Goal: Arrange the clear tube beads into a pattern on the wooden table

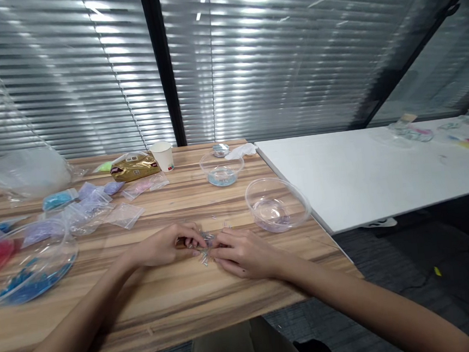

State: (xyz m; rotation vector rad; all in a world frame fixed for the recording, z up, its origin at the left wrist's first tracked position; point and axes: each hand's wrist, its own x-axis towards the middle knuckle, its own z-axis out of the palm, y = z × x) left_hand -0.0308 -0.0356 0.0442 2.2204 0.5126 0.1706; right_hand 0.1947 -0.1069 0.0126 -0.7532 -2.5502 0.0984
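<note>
On the wooden table in front of me, a cluster of small shiny translucent pieces (204, 257) lies between my two hands. My left hand (169, 244) is closed, its fingers curled and the fingertips pinching at the cluster's left side. From the right, my right hand (243, 252) has its thumb and fingers drawn together at the other side of the same pieces. The fingers partly hide the cluster, and its exact kind is too small to make out. Just beyond my right hand stands a clear round bowl (303, 205) with a pale purple layer at its bottom.
Farther back sit a clear bowl with pale blue contents (222, 178), a paper cup (162, 156) and a gold packet (134, 167). Small zip bags (92, 213) and a bowl of blue pieces (38, 275) are at left. A white table (366, 181) adjoins on the right.
</note>
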